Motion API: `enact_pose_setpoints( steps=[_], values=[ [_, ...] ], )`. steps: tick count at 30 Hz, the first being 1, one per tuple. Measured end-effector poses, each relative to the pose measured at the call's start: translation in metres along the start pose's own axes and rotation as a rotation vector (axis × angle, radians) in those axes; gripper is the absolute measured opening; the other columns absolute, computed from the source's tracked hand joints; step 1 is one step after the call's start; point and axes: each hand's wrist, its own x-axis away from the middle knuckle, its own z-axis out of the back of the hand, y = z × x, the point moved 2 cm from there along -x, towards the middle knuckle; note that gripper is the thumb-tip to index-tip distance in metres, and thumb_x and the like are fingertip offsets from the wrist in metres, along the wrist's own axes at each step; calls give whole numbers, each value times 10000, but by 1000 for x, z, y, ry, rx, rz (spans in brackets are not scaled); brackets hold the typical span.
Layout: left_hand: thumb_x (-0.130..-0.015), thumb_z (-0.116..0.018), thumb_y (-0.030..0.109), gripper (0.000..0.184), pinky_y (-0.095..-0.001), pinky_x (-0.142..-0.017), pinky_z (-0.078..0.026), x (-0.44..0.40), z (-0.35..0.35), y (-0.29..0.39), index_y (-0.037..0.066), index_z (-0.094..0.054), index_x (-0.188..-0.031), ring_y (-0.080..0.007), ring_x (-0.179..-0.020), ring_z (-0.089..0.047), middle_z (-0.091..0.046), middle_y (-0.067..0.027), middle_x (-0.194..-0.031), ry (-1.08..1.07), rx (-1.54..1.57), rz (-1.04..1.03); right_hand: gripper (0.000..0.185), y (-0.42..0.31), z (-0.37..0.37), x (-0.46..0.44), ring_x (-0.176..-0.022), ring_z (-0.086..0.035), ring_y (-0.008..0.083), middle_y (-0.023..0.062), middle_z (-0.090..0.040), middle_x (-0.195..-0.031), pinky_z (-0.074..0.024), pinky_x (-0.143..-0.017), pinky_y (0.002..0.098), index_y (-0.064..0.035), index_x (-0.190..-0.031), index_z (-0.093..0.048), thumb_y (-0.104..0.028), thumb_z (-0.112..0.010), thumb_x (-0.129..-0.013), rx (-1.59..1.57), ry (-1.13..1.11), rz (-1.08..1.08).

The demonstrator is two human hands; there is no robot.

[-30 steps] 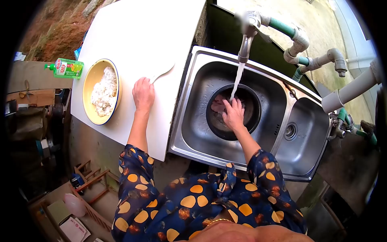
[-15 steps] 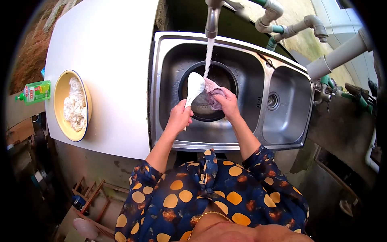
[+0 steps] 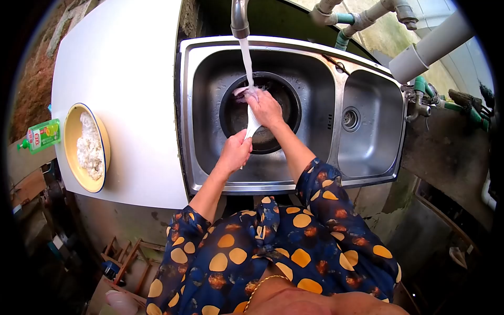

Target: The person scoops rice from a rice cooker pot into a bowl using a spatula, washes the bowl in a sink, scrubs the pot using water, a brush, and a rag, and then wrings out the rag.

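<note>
My left hand (image 3: 234, 152) is closed round the handle of a white rice paddle (image 3: 252, 125), which slants up and away over the sink. Against the paddle's far end, my right hand (image 3: 266, 109) presses a wet pinkish-purple cloth (image 3: 240, 92). That hand hides most of the paddle's head and part of the cloth. Water (image 3: 245, 60) runs from the metal tap (image 3: 240, 21) onto the cloth and the fingers. Beneath both hands, a round dark pan (image 3: 295, 113) sits in the large basin of the steel sink (image 3: 320, 118).
A smaller basin (image 3: 367, 142) with a drain adjoins on the right. To the left, a yellow bowl (image 3: 72, 152) holding a white lumpy mass stands on the white counter (image 3: 139, 115). A green soap bottle (image 3: 44, 135) is beyond it. Pipes (image 3: 430, 47) jut in at upper right.
My right hand has moved left with the cloth, from beside the paddle onto its head under the stream. The paddle's head is now mostly covered. The whole view has shifted slightly.
</note>
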Motion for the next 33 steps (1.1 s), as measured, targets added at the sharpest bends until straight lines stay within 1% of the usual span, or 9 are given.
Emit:
enact_pose_setpoints(
  steps=[5, 7, 10, 13, 17, 20, 24, 27, 33],
  values=[
    [-903, -422, 138, 203, -198, -380, -341, 14, 0, -12, 45, -555, -1025, -32, -431, -410, -465, 33, -594, 74, -74, -154, 375, 48, -20, -29, -810, -591, 298, 176, -616, -876, -449, -701, 381, -45, -976, -611, -374, -478, -855, -431, -307, -327],
    [-880, -454, 162, 202, -331, -544, -440, 15, 5, -9, 28, -552, -994, -191, -583, -567, -541, -80, -623, 102, -149, -143, 412, 83, -37, -38, -940, -572, 370, 205, -618, -966, -440, -782, 417, -33, -977, -610, -397, -473, -841, -644, -235, -382],
    [-859, -514, 270, 275, -440, -698, -438, 21, 15, 17, 27, -570, -976, -391, -816, -563, -596, -212, -820, 316, -472, -301, 290, 117, -47, -39, -877, -611, 286, 175, -638, -922, -461, -769, 380, -58, -950, -614, -311, -531, -837, -102, -77, -285],
    [-844, -535, 259, 261, -449, -695, -442, 6, 26, 4, 4, -559, -897, -375, -799, -579, -604, -211, -808, 365, -637, -199, 259, 110, -59, -20, -931, -581, 368, 212, -622, -968, -449, -825, 415, -97, -990, -629, -238, -534, -795, 412, -158, -48],
    [-838, -530, 229, 252, -408, -605, -465, -13, 29, -15, -21, -545, -852, -359, -642, -586, -595, -175, -692, 250, -465, 77, 312, 89, -16, 5, -843, -601, 237, 115, -633, -946, -458, -762, 313, -7, -929, -647, -269, -575, -776, -613, -316, -457],
    [-824, -521, 184, 206, -474, -675, -459, -12, 22, 8, -21, -530, -837, -402, -745, -592, -603, -245, -751, 181, -388, 152, 312, 38, 13, 50, -991, -538, 223, 138, -535, -1134, -413, -861, 307, -43, -1023, -634, -260, -529, -825, -621, -218, -102],
    [-807, -514, 124, 143, -472, -634, -467, -19, 10, 2, -17, -523, -828, -408, -677, -587, -588, -254, -705, 296, -746, -350, 375, 22, -24, 70, -1236, -288, 405, 266, -266, -1369, -248, -1029, 432, -13, -1007, -624, -292, -608, -757, -261, 61, 280],
    [-828, -506, 164, 201, -487, -674, -472, -12, 5, 5, -21, -548, -895, -413, -744, -596, -607, -248, -747, 141, -891, -245, 380, 28, -30, 48, -1237, -286, 404, 250, -227, -1390, -299, -998, 441, -10, -982, -626, -294, -623, -730, -27, 165, 284],
    [-835, -514, 138, 162, -472, -626, -485, -4, -10, 6, -22, -536, -826, -395, -668, -607, -609, -221, -680, 197, -998, -270, 250, 38, -22, -8, -869, -557, 384, 200, -576, -985, -457, -771, 449, -39, -920, -587, -177, -575, -712, -8, 172, 18]
  ],
)
